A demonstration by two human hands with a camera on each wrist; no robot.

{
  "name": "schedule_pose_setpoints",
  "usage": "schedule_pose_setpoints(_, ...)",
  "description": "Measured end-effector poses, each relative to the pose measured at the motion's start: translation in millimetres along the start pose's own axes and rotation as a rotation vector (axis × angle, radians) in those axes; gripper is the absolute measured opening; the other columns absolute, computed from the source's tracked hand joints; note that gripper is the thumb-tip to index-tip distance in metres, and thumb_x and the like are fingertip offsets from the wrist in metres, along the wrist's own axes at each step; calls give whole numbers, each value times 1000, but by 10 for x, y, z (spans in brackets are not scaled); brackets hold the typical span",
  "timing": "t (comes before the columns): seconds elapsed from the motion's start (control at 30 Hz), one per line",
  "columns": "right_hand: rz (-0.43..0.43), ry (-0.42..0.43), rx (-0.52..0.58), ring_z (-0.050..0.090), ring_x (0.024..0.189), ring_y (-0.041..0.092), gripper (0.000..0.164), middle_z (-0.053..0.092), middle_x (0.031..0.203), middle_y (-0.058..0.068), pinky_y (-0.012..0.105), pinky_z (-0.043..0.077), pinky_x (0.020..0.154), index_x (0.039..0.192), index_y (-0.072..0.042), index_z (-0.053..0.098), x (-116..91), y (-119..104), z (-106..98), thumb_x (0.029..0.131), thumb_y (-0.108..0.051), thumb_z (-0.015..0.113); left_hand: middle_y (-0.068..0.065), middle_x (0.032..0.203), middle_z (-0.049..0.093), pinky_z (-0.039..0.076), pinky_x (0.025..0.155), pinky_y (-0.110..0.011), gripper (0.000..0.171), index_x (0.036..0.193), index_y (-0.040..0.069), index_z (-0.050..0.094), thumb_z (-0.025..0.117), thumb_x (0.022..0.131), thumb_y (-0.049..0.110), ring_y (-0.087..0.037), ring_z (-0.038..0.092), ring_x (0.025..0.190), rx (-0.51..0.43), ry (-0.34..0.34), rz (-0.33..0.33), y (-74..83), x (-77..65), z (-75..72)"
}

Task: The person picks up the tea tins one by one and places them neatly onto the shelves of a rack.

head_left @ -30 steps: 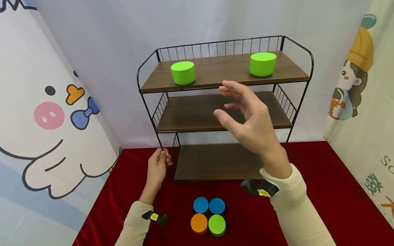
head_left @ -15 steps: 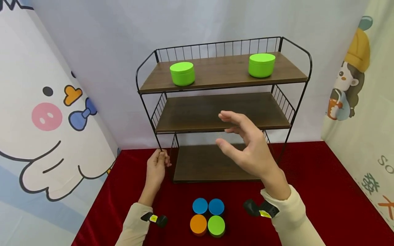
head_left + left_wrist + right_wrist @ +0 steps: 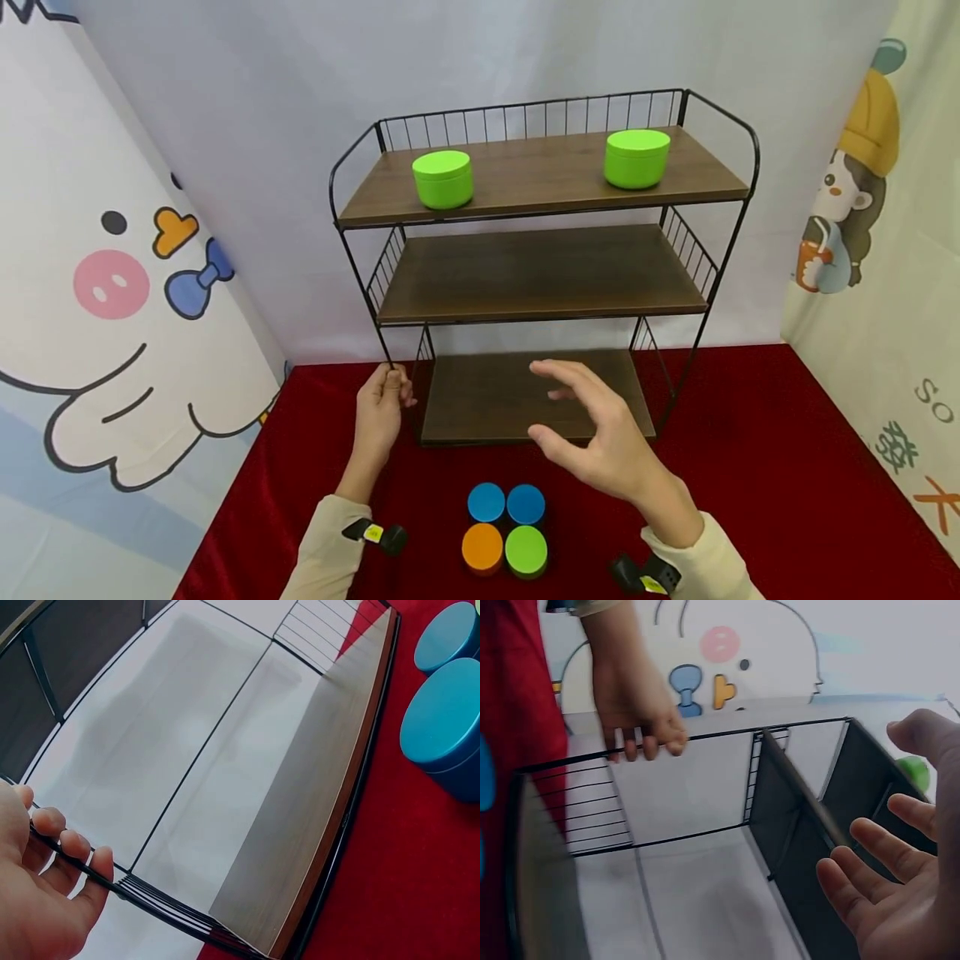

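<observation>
My left hand grips the front left post of a black wire shelf rack with brown boards. In the left wrist view the fingers curl round the thin black bar. My right hand is held in the air before the bottom shelf, thumb and fingers spread apart with nothing between them. Below it on the red cloth stand two blue round tins, an orange round tin and a light green round tin, grouped close together. Two larger bright green tins sit on the top shelf, one left and one right.
Red cloth covers the surface under the rack. A pale curtain hangs behind it. Printed cartoon panels flank both sides, with a white chick on the left.
My right hand has come down from in front of the upper shelves to the level of the bottom shelf, fingers still spread. The left hand keeps its grip on the post.
</observation>
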State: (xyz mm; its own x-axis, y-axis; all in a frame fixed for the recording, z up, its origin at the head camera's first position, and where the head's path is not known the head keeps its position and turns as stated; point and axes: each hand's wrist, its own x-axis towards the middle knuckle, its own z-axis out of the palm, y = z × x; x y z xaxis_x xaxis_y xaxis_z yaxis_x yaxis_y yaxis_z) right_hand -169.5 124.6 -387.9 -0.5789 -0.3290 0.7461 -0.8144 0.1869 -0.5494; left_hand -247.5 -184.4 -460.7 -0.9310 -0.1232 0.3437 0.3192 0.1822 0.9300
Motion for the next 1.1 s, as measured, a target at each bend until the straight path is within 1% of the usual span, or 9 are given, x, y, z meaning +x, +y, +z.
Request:
schedule_pose_setpoints(0.07,29,-15,-16,59,122,21,64,59,141,13,29,55,99,141,-1,55,-114,39,30,81,-2,78,-15,78,46,54,69,-24,37,93,-9,49,39,111,22,-16,51,70,-1,0,-2,2,8,2)
schedule_pose_setpoints(0.2,130,-56,-35,59,122,20,67,58,142,11,27,54,100,144,-9,54,-350,106,76,83,-3,80,-15,78,47,55,69,-25,36,94,-9,49,39,111,21,-16,51,70,-2,1,-2,0,15,1)
schedule_pose_setpoints(0.33,201,-86,-57,60,119,18,65,57,143,11,27,54,99,145,-12,54,-578,213,111,86,-5,80,-15,78,47,55,70,-25,36,94,-9,49,39,111,21,-16,51,70,-1,-2,4,-4,21,-2)
schedule_pose_setpoints(0.4,216,-94,-65,61,118,18,64,58,143,11,28,55,98,145,-12,54,-682,273,127,87,-6,79,-15,78,47,55,70,-25,37,94,-9,49,38,111,22,-16,50,70,-4,-5,4,-11,19,-2)
schedule_pose_setpoints(0.5,239,-111,-57,58,124,16,64,57,144,9,29,56,98,146,-13,53,-816,345,143,88,-6,78,-15,78,46,55,70,-25,38,94,-9,49,38,111,23,-16,50,69,-8,-9,3,-12,11,-2)
schedule_pose_setpoints(0.63,234,-135,-40,56,127,15,63,57,143,9,33,57,96,146,-11,52,-945,411,161,89,-7,78,-16,78,46,55,70,-25,38,94,-10,48,38,111,22,-16,49,69,-16,-8,1,-16,2,-5)
schedule_pose_setpoints(0.73,207,-156,-36,58,124,18,63,57,143,12,37,58,93,147,-8,51,-1011,463,191,89,-7,78,-15,78,46,55,70,-25,36,94,-11,48,39,111,21,-15,50,69,-16,-3,4,-8,0,-13)
schedule_pose_setpoints(0.87,213,-193,-33,59,122,20,66,57,144,13,38,59,93,149,-10,49,-1094,527,226,89,-8,79,-14,78,47,55,70,-24,36,94,-10,48,39,111,21,-15,50,70,-10,-1,4,-9,2,-15)
schedule_pose_setpoints(1.1,300,-282,-39,59,124,33,78,54,149,16,36,58,96,153,-13,45,-1219,601,225,85,-5,82,-16,78,46,55,70,-25,38,94,-10,48,39,111,23,-16,50,69,-17,-10,-1,-25,2,-5)
